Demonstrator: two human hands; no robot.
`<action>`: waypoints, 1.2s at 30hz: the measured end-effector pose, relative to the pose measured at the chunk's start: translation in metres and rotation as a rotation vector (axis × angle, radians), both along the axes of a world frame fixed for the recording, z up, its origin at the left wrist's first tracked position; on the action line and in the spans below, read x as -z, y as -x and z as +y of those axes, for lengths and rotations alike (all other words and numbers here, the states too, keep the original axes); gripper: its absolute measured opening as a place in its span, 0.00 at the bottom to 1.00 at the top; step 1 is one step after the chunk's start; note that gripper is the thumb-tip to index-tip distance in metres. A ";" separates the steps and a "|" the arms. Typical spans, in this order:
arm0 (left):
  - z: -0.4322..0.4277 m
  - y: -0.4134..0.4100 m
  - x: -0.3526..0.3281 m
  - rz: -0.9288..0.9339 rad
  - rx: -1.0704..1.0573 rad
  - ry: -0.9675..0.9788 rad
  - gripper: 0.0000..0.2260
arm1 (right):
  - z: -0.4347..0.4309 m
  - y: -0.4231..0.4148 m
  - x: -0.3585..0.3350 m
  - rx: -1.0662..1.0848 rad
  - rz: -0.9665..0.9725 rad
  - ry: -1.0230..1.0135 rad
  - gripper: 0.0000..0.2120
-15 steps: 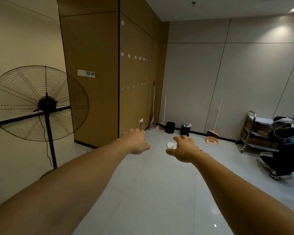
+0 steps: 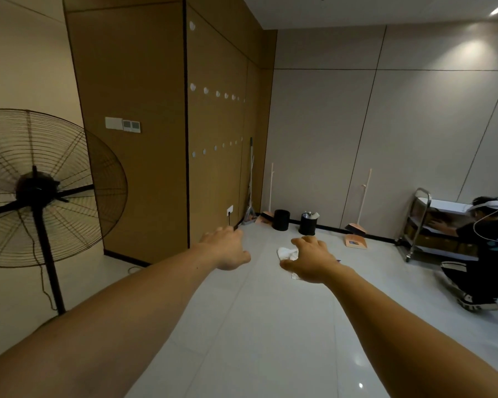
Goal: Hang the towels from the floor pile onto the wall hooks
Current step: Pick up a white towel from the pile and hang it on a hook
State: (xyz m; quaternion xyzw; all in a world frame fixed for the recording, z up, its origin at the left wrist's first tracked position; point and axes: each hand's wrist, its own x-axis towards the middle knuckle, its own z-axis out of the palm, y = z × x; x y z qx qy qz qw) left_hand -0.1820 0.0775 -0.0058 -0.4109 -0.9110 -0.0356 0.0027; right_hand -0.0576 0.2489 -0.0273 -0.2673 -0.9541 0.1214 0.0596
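A small pile of white towels (image 2: pixel 286 253) lies on the pale tiled floor, some way ahead of me and partly hidden behind my right hand. Both my arms are stretched out forward at chest height. My left hand (image 2: pixel 228 249) hangs with loosely curled fingers and holds nothing. My right hand (image 2: pixel 311 261) is palm down with fingers spread, also holding nothing. Two rows of round white wall hooks (image 2: pixel 217 93) run along the brown panelled wall on the left, an upper row and a lower row (image 2: pixel 204 151).
A large black standing fan (image 2: pixel 38 193) stands at the left. Brooms, dustpans and two black bins (image 2: pixel 281 220) line the far wall. At the right, a crouching person (image 2: pixel 483 248) reaches into a metal trolley (image 2: pixel 421 225).
The view has come a little closer to the towels and wall. My right hand's fingers have spread wider, and more of the pile shows beside it.
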 end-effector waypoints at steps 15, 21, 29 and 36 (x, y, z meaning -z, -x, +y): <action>0.165 0.152 0.007 -0.015 -0.069 -0.020 0.29 | 0.170 0.167 0.010 -0.037 -0.009 0.045 0.37; 0.225 0.226 0.015 -0.043 -0.040 -0.015 0.29 | 0.230 0.247 0.024 -0.034 -0.017 0.044 0.38; 0.304 0.361 0.014 -0.037 0.017 -0.035 0.26 | 0.311 0.366 0.019 0.020 -0.041 0.001 0.38; 0.375 0.458 0.018 -0.032 0.042 -0.015 0.26 | 0.378 0.458 0.021 0.043 -0.042 0.018 0.38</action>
